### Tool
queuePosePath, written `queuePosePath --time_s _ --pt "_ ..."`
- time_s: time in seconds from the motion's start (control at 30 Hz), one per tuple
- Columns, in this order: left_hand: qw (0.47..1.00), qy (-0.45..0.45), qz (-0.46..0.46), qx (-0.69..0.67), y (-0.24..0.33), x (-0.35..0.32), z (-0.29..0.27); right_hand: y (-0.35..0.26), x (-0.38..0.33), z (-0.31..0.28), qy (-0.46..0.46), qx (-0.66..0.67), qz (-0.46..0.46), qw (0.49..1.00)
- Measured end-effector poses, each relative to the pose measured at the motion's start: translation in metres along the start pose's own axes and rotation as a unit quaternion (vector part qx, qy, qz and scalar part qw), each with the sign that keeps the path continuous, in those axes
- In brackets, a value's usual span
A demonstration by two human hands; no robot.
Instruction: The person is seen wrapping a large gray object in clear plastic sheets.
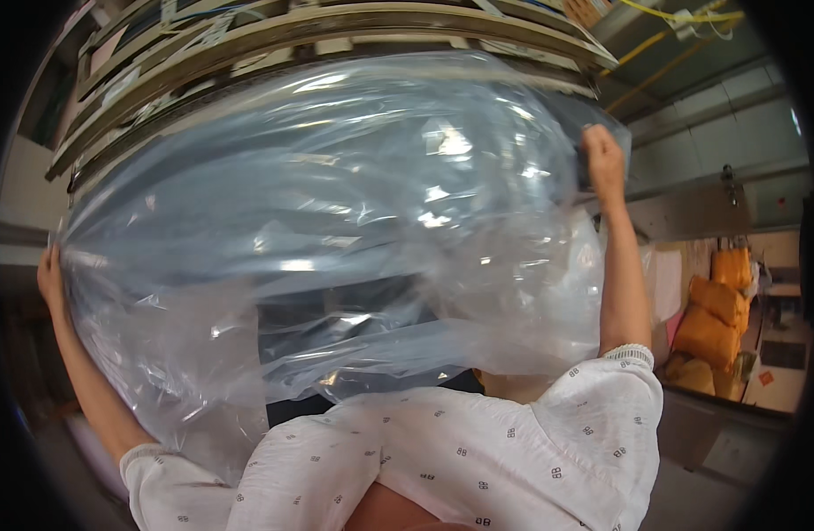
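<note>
The clear plastic bag (336,221) fills most of what you see, billowed out wide and held up in front of you between your two raised arms, with its wrinkled film catching bright highlights across the middle. Your left hand (50,276) is at the far left edge of the bag, fingers curled around the film there and gripping it, the forearm running down toward the lower left of the view. Your right hand (601,159) is up high on the right, clenched in a fist on the bag's upper right edge, with the arm stretched straight up from your shoulder. Both arms come out of a white short-sleeved top (478,451) printed with small dark marks, which lies near you along the bottom of the view; the bag's lower folds hang down just above it and partly over it on the left. Behind the bag, far and high, metal shelving (336,26) curves across the top of the scene, blurred through the plastic lower down. Off to the right, well apart from the bag, a stack of orange sacks (717,310) sits against a pale wall (734,133).
</note>
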State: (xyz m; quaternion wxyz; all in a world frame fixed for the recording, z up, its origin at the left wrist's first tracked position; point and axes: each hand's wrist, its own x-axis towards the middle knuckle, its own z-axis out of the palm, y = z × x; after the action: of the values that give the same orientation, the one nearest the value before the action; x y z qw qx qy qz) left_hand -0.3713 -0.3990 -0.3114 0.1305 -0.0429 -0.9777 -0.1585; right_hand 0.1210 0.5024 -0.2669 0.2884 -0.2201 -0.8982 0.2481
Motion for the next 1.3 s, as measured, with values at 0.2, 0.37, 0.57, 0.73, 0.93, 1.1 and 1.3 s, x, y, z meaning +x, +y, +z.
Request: queuePosePath --time_s 0.2,0.37,0.57,0.73,0.93,1.1,1.3 --pt "0.925 0.032 -0.066 0.373 -0.082 -0.030 -0.054 -0.034 -0.078 -0.006 0.002 0.037 -0.060 0.997" --pt "0.929 -0.223 0.264 -0.130 0.304 -0.086 0.033 -0.055 -0.075 0.007 -0.086 0.046 -0.139 0.985" --pt "0.905 -0.018 0.336 -0.261 0.483 -0.170 0.082 -0.102 -0.061 0.059 -0.069 0.056 -0.178 0.980" --pt "0.921 0.000 0.274 -0.275 0.481 -0.170 0.093 -0.090 -0.045 0.006 -0.416 0.439 0.195 0.772" --pt "0.945 0.048 0.281 -0.161 0.450 -0.152 0.092 -0.065 -0.041 -0.069 -0.522 0.253 0.217 0.785" --pt "0.953 0.030 0.255 -0.164 0.463 -0.158 0.085 -0.048 -0.022 -0.089 -0.040 -0.095 0.011 0.995" --pt "0.943 0.068 0.250 -0.207 0.430 -0.155 0.085 0.037 -0.011 -0.081 0.212 0.047 0.029 0.976"
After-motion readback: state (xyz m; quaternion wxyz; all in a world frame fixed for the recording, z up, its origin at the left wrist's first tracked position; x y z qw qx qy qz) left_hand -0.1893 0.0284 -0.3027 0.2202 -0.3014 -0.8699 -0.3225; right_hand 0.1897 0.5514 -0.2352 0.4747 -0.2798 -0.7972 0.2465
